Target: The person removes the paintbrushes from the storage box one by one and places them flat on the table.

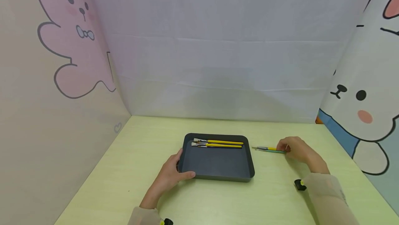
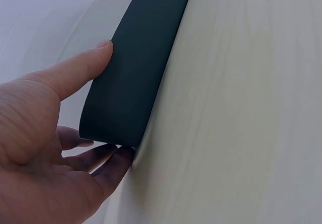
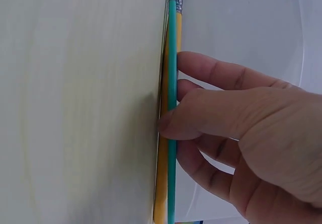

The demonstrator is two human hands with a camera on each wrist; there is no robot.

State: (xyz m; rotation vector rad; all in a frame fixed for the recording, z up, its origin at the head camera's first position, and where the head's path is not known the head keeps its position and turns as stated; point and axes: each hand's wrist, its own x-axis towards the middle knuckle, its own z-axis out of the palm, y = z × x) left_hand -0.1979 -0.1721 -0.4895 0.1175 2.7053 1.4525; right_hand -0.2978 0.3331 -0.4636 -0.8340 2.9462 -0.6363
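A dark grey rectangular tray lies on the table with several yellow-handled paintbrushes along its far side. My left hand grips the tray's near left corner; in the left wrist view the thumb presses one wall while the fingers reach around the corner at its lower edge. Right of the tray, my right hand pinches a teal paintbrush and yellow paintbrushes at their handles, low over the table. Their bristle ends point left toward the tray. How many yellow ones are there I cannot tell.
The pale yellow table meets a white cloth backdrop behind the tray. Cloth walls with cartoon animals close in both sides, the right one standing near my right arm.
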